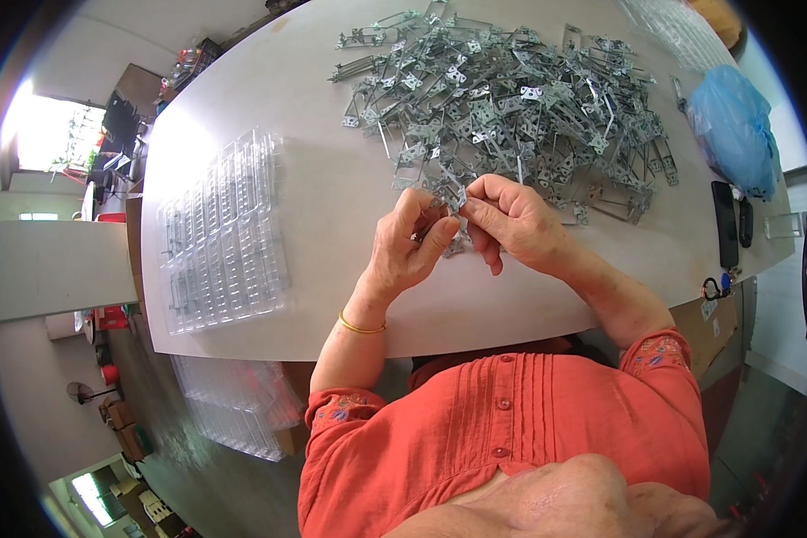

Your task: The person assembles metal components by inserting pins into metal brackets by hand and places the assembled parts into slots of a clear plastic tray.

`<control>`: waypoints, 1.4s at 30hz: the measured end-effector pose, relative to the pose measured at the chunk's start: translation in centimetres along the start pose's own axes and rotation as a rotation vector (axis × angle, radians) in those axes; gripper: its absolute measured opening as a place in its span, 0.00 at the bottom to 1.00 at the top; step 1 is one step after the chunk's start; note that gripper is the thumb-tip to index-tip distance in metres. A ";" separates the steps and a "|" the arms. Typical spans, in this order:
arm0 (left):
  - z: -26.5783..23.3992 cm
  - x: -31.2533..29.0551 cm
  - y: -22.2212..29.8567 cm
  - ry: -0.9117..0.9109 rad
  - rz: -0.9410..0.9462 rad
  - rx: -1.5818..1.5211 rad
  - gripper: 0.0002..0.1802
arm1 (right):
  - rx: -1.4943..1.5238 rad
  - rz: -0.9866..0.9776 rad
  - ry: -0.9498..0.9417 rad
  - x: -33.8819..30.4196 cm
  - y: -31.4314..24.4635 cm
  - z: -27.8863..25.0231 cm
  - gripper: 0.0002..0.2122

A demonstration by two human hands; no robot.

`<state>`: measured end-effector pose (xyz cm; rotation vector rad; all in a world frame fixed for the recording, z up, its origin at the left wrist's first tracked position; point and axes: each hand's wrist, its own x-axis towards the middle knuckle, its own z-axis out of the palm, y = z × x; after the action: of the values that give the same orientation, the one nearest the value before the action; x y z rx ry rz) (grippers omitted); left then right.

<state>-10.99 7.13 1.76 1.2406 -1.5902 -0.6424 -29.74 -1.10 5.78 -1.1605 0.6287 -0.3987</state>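
Both hands meet over the near edge of a large heap of small grey metal brackets. My left hand is closed, thumb and index finger pinched on a small metal bracket. From the other side, my right hand pinches the same piece between thumb and forefinger, its lower fingers curled beneath. Much of the bracket is covered by fingers, so its full shape cannot be made out. More loose brackets lie just beyond and below the fingertips.
A clear plastic compartment tray lies on the white table at left, with more trays stacked below the edge. At right are a blue plastic bag, a black phone and keys. Clear trays lie far right.
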 end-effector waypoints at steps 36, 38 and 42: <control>-0.8 0.5 0.1 0.007 -0.205 -0.956 0.39 | 0.069 -0.235 0.046 1.5 1.6 -1.9 0.07; -1.4 0.2 -0.8 0.003 -0.222 -0.896 0.37 | 0.065 -0.229 0.008 1.5 1.8 -1.6 0.07; -1.4 0.3 -1.5 0.080 -0.131 -0.687 0.34 | -0.106 -0.218 0.045 1.2 1.3 -1.3 0.06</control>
<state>-9.12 6.54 1.08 0.8366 -1.0801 -1.0947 -29.70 -2.24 3.92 -1.3295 0.5687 -0.5835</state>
